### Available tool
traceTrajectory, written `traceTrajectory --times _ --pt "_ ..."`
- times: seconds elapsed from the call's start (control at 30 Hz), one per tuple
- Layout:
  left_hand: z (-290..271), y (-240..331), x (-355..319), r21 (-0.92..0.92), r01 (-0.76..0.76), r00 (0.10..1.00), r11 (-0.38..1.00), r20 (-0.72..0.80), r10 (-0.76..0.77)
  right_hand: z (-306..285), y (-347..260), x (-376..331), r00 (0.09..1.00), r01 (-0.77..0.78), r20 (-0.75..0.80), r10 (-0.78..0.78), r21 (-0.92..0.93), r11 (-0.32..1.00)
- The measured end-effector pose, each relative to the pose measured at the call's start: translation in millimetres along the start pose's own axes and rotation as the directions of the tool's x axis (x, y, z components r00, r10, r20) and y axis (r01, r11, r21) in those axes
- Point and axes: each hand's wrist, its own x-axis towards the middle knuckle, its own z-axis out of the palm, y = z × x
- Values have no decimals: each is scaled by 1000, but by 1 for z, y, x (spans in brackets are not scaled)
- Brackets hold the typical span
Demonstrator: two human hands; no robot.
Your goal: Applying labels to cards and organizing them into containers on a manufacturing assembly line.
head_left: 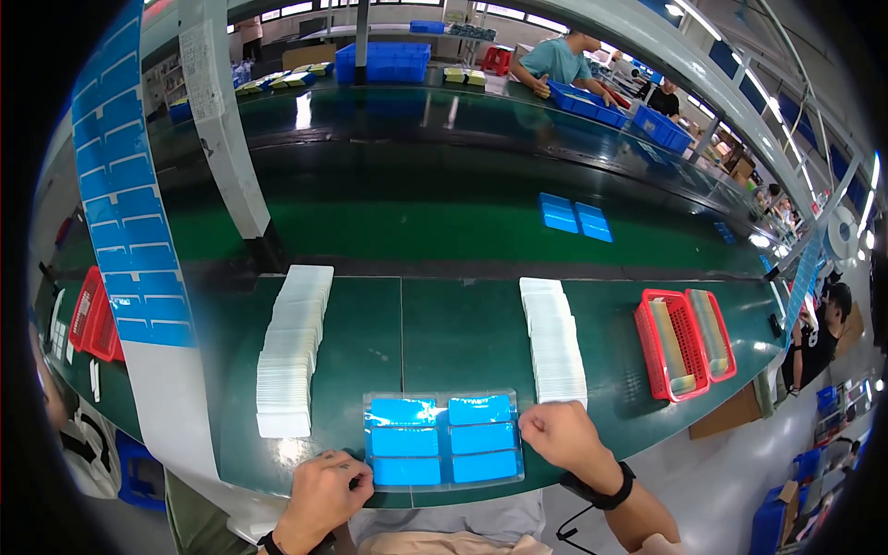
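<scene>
In front of me at the near table edge lies a clear plastic sheet with two columns of glossy blue rectangles (444,441). My left hand (326,488) is closed, thumb and forefinger at the sheet's lower left edge. Fingers curled in a pinch, my right hand (561,433) is at the upper right edge. A long fanned row of pale cards (289,365) lies to the left of the sheet. Another fanned row of cards (552,338) runs up from beside my right hand, which covers its near end.
Red baskets (661,356) with card stacks stand at right. A strip of blue-panelled sheet (134,203) hangs at left beside a metal post (222,120). Beyond the table, blue sheets (575,218) lie on a green conveyor (416,217). Across it, a person (558,63) handles a blue bin (587,104).
</scene>
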Motion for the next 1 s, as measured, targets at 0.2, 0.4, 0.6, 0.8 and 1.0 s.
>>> traceTrajectory --times 0.2,0.4,0.6,0.8,1.0 --pt "4 -6 -1 3 -2 1000 1000 -19 2 2 -8 -42 989 136 35 -140 103 985" --pt "3 -2 -2 -54 55 998 997 -30 -57 15 16 -67 994 102 36 -103 32 994" --pt "-23 15 29 39 4 983 999 181 -11 -11 -13 -37 933 360 33 -359 -166 918" --pt "8 26 92 159 -402 840 901 457 294 25 -25 26 769 633 282 -574 -209 745" --pt "-14 -4 61 229 -378 880 897 390 271 -11 10 12 815 560 377 -440 -317 765"
